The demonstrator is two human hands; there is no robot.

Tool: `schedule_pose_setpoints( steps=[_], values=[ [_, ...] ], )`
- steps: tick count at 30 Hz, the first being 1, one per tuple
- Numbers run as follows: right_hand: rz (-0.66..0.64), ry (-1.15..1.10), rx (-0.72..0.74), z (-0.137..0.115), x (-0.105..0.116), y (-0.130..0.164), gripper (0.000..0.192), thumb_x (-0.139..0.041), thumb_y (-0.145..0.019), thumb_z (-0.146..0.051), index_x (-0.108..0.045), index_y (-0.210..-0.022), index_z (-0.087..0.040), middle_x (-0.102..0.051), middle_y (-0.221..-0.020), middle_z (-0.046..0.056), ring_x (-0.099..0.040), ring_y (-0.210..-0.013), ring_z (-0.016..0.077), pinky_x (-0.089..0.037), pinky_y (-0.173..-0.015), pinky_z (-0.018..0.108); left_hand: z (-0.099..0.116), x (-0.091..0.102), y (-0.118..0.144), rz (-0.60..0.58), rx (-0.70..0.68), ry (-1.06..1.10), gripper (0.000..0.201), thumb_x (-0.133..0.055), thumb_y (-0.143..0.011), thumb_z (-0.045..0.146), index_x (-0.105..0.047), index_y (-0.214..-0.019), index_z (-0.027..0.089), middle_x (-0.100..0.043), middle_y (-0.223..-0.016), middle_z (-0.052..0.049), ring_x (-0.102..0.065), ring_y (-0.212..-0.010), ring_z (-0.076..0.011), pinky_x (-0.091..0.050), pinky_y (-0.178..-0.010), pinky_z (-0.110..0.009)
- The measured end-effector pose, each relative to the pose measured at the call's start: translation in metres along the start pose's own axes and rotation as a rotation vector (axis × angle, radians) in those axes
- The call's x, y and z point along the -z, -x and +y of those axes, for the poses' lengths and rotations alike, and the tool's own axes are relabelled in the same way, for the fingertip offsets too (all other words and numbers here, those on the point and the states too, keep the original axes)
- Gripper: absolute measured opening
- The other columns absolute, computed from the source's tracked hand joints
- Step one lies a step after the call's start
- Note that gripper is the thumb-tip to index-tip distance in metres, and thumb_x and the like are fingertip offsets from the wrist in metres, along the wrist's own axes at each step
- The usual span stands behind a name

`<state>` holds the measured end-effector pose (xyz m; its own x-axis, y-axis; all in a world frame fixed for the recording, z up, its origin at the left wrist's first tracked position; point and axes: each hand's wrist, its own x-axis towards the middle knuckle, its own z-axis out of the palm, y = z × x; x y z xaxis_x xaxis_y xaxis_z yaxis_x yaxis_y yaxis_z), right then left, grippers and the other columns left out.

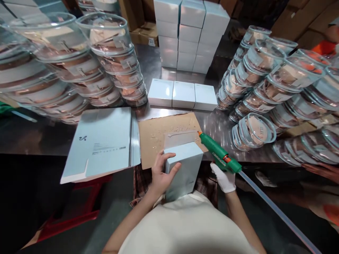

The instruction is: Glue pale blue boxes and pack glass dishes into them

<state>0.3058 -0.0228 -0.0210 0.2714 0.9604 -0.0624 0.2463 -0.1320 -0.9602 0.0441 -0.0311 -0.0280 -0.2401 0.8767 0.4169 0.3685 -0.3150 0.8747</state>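
Note:
A pale blue-white box [185,165] leans between the table edge and my body, its open flap [181,138] lying toward the cardboard. My bare left hand [164,171] grips the near left corner of this box, thumb on one face and fingers round the side. In my white-gloved right hand [225,178] is a green hot glue gun [218,151], a long clear glue stick [275,206] trailing from its back. The orange nozzle points at the right end of the flap, where a line of glue seems to run along the edge. Most right-hand fingers are hidden behind the gun.
Beneath the flap lies a glue-spotted cardboard sheet [150,141]. Flat unfolded cartons [106,137] rest at left. Three closed boxes [184,93] form a row, with stacked boxes [188,38] behind. Clear round tubs [122,63] tower on both sides. Another person's hand [324,171] shows at right.

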Motion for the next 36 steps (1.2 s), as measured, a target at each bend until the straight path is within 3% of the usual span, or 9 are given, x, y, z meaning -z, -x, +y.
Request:
schedule_pose_setpoints(
  steps=[5, 9, 12, 15, 18, 24, 28, 32, 36],
  values=[
    [-0.074, -0.092, -0.174, -0.010, -0.031, -0.035, 0.052, -0.069, -0.079, -0.066, -0.079, -0.097, -0.018, -0.069, -0.057, 0.001, -0.058, -0.045, 0.0187, -0.049, -0.045, 0.032, -0.008, 0.011, 0.000, 0.024, 0.019, 0.040, 0.028, -0.075, -0.092, 0.049, -0.074, -0.107, 0.025, -0.073, -0.108, -0.005, -0.066, -0.117, -0.0258, -0.052, -0.101, -0.038],
    [-0.095, 0.000, -0.269, -0.021, -0.034, -0.063, 0.058, -0.066, -0.079, -0.075, -0.070, -0.069, -0.019, -0.065, -0.050, 0.005, -0.061, -0.047, 0.0204, -0.048, -0.048, 0.031, -0.010, 0.014, 0.001, 0.016, 0.043, 0.051, 0.036, -0.073, -0.091, 0.057, -0.073, -0.105, 0.024, -0.073, -0.107, -0.007, -0.066, -0.119, -0.0266, -0.053, -0.101, -0.039],
    [-0.004, 0.107, -0.219, -0.032, -0.016, -0.067, 0.050, -0.081, -0.073, -0.064, -0.060, -0.054, -0.023, -0.061, -0.047, 0.003, -0.064, -0.056, 0.0199, -0.051, -0.057, 0.028, -0.011, 0.014, 0.003, 0.009, 0.063, 0.058, 0.039, -0.074, -0.089, 0.060, -0.072, -0.103, 0.023, -0.073, -0.104, -0.007, -0.067, -0.118, -0.0267, -0.053, -0.101, -0.039],
    [0.068, 0.140, -0.036, -0.050, -0.015, -0.058, 0.035, -0.086, -0.073, -0.054, -0.078, -0.083, -0.022, -0.079, -0.081, 0.006, -0.073, -0.083, 0.0221, -0.058, -0.079, 0.031, -0.013, 0.011, 0.004, -0.023, 0.069, 0.094, 0.040, -0.073, -0.089, 0.061, -0.071, -0.102, 0.023, -0.073, -0.104, -0.007, -0.067, -0.116, -0.0262, -0.054, -0.099, -0.039],
    [-0.215, -0.044, 0.024, -0.063, -0.036, -0.051, 0.054, -0.089, -0.070, -0.054, -0.080, -0.111, -0.020, -0.081, -0.111, 0.009, -0.075, -0.102, 0.0249, -0.058, -0.095, 0.037, -0.013, 0.006, 0.005, -0.068, 0.069, 0.121, 0.044, -0.070, -0.089, 0.066, -0.069, -0.099, 0.023, -0.071, -0.118, -0.011, -0.065, -0.125, -0.0293, -0.052, -0.104, -0.042],
    [-0.685, -0.233, 0.174, -0.059, -0.041, -0.054, 0.076, -0.073, -0.072, -0.087, -0.080, -0.104, -0.018, -0.079, -0.114, 0.012, -0.074, -0.107, 0.0263, -0.057, -0.100, 0.042, -0.016, 0.000, 0.002, 0.051, 0.117, 0.317, 0.057, -0.071, -0.089, 0.064, -0.048, -0.130, 0.030, -0.069, -0.119, -0.010, -0.071, -0.117, -0.0261, -0.055, -0.099, -0.042],
    [-0.897, -0.033, 0.483, -0.067, -0.024, -0.055, 0.049, -0.079, -0.085, -0.063, -0.080, -0.113, -0.023, -0.074, -0.129, 0.013, -0.070, -0.121, 0.0251, -0.053, -0.109, 0.043, -0.019, 0.005, 0.000, -0.037, 0.094, 0.279, 0.040, -0.070, -0.091, 0.062, -0.062, -0.109, 0.026, -0.067, -0.114, -0.009, -0.069, -0.114, -0.0262, -0.054, -0.100, -0.044],
    [-0.940, 0.039, 0.570, -0.073, -0.022, -0.055, 0.022, -0.071, -0.097, -0.039, -0.082, -0.110, -0.024, -0.074, -0.128, 0.012, -0.070, -0.120, 0.0213, -0.052, -0.110, 0.040, -0.012, 0.012, 0.001, -0.106, 0.071, 0.246, 0.035, -0.067, -0.095, 0.058, -0.068, -0.088, 0.023, -0.065, -0.114, -0.010, -0.067, -0.117, -0.0265, -0.053, -0.103, -0.045],
    [-0.686, -0.049, 0.407, -0.052, -0.021, -0.043, 0.047, -0.086, -0.082, -0.053, -0.077, -0.121, -0.027, -0.066, -0.141, 0.012, -0.065, -0.130, 0.0246, -0.054, -0.109, 0.040, -0.001, 0.021, -0.005, 0.036, 0.050, 0.161, 0.026, -0.070, -0.095, 0.049, -0.067, -0.091, 0.023, -0.066, -0.116, -0.008, -0.066, -0.118, -0.0255, -0.051, -0.104, -0.044]
  ],
)
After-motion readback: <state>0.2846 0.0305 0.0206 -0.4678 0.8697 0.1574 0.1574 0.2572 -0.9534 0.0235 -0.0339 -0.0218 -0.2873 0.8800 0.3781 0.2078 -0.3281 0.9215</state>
